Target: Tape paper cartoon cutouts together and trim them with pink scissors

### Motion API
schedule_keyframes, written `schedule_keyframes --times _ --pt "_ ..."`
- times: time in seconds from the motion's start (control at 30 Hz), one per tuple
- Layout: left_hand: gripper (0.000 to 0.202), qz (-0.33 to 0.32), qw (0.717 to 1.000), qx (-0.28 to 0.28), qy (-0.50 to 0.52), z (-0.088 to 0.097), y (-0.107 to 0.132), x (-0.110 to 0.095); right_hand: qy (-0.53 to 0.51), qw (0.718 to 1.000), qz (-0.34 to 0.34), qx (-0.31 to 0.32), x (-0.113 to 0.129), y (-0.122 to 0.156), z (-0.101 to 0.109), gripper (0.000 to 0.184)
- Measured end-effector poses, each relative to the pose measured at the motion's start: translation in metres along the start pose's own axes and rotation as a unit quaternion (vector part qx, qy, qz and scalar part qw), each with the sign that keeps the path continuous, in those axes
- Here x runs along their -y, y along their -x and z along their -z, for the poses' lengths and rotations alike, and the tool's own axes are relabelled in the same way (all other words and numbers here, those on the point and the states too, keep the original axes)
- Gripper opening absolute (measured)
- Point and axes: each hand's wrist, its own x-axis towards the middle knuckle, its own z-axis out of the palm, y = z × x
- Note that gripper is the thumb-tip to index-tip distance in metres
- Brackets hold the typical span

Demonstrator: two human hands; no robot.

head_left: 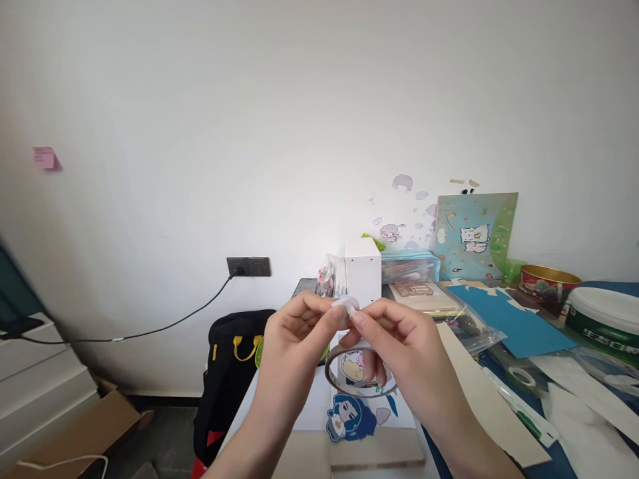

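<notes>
A small white piece, perhaps paper or tape, is pinched between the fingertips of both hands, in front of the white box. My left hand grips its left side with thumb and index finger. On the other side my right hand pinches it the same way, fingers curled. A ring-shaped roll, apparently tape, hangs around the lower fingers of my right hand. Below lies a blue-haired cartoon paper cutout on white paper. A round cartoon picture shows through the roll.
A white box and a clear zip pouch stand by the wall. Right of my hands lie blue paper, a long cream strip, a green tub and a round tin. A black backpack stands at left.
</notes>
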Motion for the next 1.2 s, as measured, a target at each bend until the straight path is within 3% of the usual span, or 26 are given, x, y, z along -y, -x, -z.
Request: schedule_keyframes --times 0.57,0.8,0.9,1.2 --pt "0.008 -0.007 1.000 -0.008 0.018 -0.002 -0.003 -0.001 0.006 1.000 -0.015 -0.001 0.005 0.002 -0.002 0.025" --pt "0.005 -0.009 0.998 -0.067 -0.017 -0.007 -0.001 -0.002 0.024 1.000 -0.010 0.008 0.001 0.000 -0.001 0.026" --pt "0.005 -0.003 0.999 -0.044 -0.024 -0.003 -0.002 0.000 0.029 1.000 -0.008 0.010 -0.003 -0.002 -0.001 0.026" --pt "0.011 -0.021 0.995 -0.066 -0.073 0.006 -0.010 0.007 0.047 0.995 -0.075 0.042 -0.007 -0.009 0.001 0.023"
